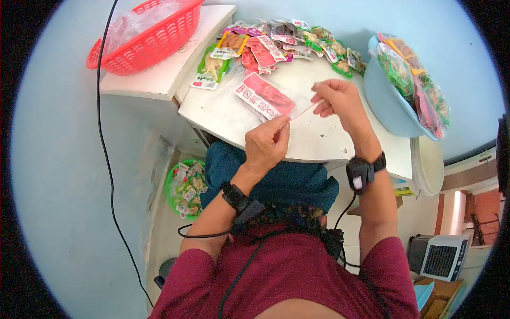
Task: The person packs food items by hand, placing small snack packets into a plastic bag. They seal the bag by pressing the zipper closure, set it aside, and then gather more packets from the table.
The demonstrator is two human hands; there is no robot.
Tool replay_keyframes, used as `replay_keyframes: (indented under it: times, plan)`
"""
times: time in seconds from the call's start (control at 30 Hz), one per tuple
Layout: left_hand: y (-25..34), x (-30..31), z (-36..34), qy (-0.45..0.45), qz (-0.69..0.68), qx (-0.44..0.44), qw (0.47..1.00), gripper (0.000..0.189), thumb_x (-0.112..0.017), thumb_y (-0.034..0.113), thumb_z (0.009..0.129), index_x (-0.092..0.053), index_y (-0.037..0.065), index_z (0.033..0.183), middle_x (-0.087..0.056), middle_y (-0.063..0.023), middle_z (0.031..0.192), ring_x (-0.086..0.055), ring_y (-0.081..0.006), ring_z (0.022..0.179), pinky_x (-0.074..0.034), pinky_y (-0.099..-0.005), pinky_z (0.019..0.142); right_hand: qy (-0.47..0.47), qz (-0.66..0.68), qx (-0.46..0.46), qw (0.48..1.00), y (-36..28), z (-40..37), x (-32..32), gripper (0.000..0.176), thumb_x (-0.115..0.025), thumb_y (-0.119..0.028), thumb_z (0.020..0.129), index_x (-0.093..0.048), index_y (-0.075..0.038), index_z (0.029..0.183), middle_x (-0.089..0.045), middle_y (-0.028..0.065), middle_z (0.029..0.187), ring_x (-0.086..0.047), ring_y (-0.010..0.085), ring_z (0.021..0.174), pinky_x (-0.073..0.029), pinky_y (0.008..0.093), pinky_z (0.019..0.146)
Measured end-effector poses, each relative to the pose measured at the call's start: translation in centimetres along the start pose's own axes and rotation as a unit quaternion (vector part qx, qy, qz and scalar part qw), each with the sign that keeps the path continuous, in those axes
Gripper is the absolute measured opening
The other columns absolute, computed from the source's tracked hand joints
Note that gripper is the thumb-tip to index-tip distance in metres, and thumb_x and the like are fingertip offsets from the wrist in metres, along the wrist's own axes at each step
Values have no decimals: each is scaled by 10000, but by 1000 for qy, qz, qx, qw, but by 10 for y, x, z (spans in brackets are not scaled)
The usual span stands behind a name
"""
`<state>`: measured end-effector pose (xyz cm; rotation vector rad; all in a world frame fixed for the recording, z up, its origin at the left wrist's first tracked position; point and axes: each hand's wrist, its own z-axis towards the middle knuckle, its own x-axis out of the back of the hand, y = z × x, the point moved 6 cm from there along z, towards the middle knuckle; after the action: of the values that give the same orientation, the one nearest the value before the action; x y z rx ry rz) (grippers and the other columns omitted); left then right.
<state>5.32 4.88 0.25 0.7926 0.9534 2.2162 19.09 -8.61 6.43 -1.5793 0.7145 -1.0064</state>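
A red and white snack packet (264,97) lies at a slant on the white table, in front of me. My left hand (267,142) is closed in a pinch at its lower right corner. A thin reddish strip (304,111) runs taut from that corner up to my right hand (338,101), whose thumb and forefinger are pinched on its far end; the other fingers are curled. Whether the strip is still joined to the packet, my left fingertips hide. Clear plastic film (226,95) sits beside the packet's left end.
Behind the packet, several snack packets (265,53) are heaped along the wall. A blue basin (380,106) of packets stands at the right. A red basket (154,40) is on the left cabinet, a green basket (169,189) on the floor. A black cable (106,154) hangs left.
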Motion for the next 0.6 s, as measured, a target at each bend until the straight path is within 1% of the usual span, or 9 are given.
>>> replay_keyframes:
  times: [0.03,0.13,0.17,0.23,0.3,0.4,0.43,0.53,0.6]
  plan:
    - [-1,-1,0,-5,3,10,1000,122,-655,71,808,-673,32,922,-630,-124,664,-599,-234,513,-462,-321,492,-4,8,3,1000,-2,13,0,311,-655,-259,850,-657,34,953,-667,113,785,-640,164,548,-489,247,459]
    - [0,0,-1,15,-17,-9,1000,132,-653,76,802,-676,35,925,-630,-122,659,-596,-235,508,-463,-322,493,3,-29,12,999,-9,54,-7,349,-671,-288,835,-644,39,954,-666,134,852,-645,170,577,-483,256,461]
    - [-2,0,-1,8,-17,-1,1000,145,-659,79,806,-681,41,943,-629,-118,655,-585,-207,503,-456,-311,492,-10,-38,-11,999,-7,68,-12,349,-674,-284,858,-614,27,1005,-648,109,880,-618,129,593,-466,238,467]
    - [-6,0,-1,-7,-15,15,1000,171,-672,86,812,-690,53,979,-628,-110,649,-564,-149,493,-443,-288,491,-16,-68,-50,996,-1,91,-21,394,-683,-312,852,-598,30,1029,-634,111,903,-606,139,619,-471,256,485]
    - [-6,0,-1,-11,-22,13,1000,172,-674,92,807,-689,56,975,-615,-103,630,-550,-149,480,-433,-287,484,-31,-90,-90,991,5,110,-30,452,-699,-368,839,-588,22,1041,-616,112,920,-589,154,650,-472,286,516]
    - [-6,0,0,-15,-23,10,1000,171,-677,97,798,-688,59,965,-594,-93,604,-529,-152,461,-419,-290,472,-84,-81,-127,985,17,127,-46,444,-697,-372,845,-587,7,1047,-616,112,919,-585,149,639,-456,279,510]
    - [-6,0,0,-16,-22,9,1000,170,-678,98,796,-688,60,961,-587,-90,595,-522,-153,455,-415,-292,467,-80,-83,-160,980,23,136,-50,379,-711,-348,839,-609,-25,1007,-623,94,858,-579,140,629,-454,276,512]
    - [-3,1,1,-26,-1,6,1000,163,-655,86,779,-677,42,935,-636,-117,672,-600,-233,521,-476,-337,507,-78,-52,-172,981,34,153,-58,273,-719,-287,836,-627,-53,941,-623,64,777,-570,129,609,-460,262,510]
    - [-3,1,1,-12,-6,-6,1000,175,-676,96,778,-686,55,948,-594,-98,611,-547,-187,473,-435,-313,478,-79,-28,-170,982,41,167,-62,211,-721,-246,831,-633,-66,894,-625,50,741,-580,123,610,-458,262,507]
